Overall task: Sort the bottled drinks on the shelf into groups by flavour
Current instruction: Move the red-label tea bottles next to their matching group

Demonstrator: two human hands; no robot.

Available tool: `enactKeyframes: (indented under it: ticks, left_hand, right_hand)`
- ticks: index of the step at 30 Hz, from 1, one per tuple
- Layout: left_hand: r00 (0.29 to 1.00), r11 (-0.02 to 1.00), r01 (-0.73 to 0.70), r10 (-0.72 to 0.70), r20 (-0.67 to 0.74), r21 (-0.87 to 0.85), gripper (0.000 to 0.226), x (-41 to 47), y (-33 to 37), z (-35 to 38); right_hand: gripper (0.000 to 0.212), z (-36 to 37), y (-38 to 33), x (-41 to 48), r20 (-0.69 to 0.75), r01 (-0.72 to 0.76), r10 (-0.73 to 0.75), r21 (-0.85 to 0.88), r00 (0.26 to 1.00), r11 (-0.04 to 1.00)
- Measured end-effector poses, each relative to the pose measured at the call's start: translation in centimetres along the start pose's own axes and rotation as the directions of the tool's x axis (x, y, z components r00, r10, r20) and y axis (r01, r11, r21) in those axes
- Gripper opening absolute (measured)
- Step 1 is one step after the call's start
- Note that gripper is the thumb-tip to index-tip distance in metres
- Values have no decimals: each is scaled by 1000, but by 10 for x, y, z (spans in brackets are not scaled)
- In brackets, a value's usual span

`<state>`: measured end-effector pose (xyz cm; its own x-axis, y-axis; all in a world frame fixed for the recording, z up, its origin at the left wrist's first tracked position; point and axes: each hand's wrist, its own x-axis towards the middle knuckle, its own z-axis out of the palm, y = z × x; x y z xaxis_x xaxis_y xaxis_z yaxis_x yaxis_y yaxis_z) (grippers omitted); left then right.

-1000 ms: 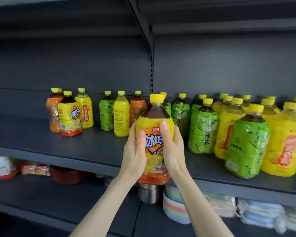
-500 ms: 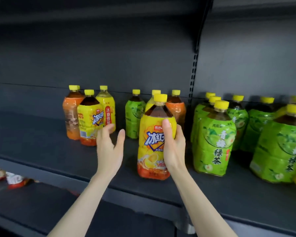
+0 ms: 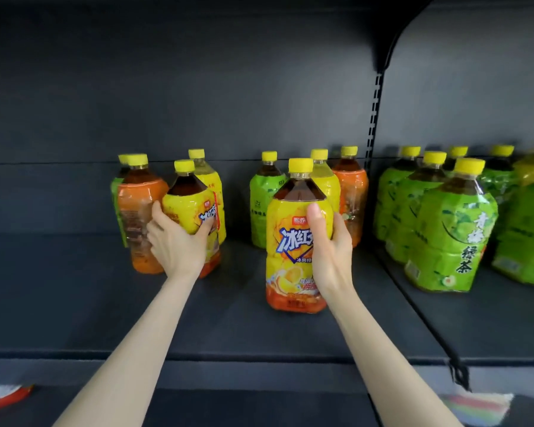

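My right hand grips a yellow iced-tea bottle that stands on the dark shelf, thumb across its label. Further left, my left hand wraps around a second yellow iced-tea bottle in the left cluster. Beside that one stand an orange-label bottle and a pale yellow bottle; a green one is mostly hidden behind them. Behind the held bottle are a green bottle, a yellow one and an orange one.
Several green-tea bottles crowd the shelf section to the right of the upright post. Bare shelf lies at the far left and along the front edge. Packaged goods show on the shelf below.
The view has shifted left and closer. My left hand has reached over and taken hold of the yellow bottle in the left cluster. My right hand has kept its grip on the front bottle.
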<state>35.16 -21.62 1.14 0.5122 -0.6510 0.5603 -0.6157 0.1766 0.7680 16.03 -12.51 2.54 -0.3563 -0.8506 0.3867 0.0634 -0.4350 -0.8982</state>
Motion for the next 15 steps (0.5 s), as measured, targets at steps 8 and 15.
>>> enactKeyframes:
  ticks: [8,15]
  left_hand:
    - [979,926,-31,105,177,-376,81,-24,4,-29]
    - [826,654,222,268,496,-723,58,-84,61,-46]
  right_hand:
    - [67,5,-10,-26,-144,20,-28,-61,989,998]
    - [47,-52,-41,-58,-281,60,-104,-161,954,985]
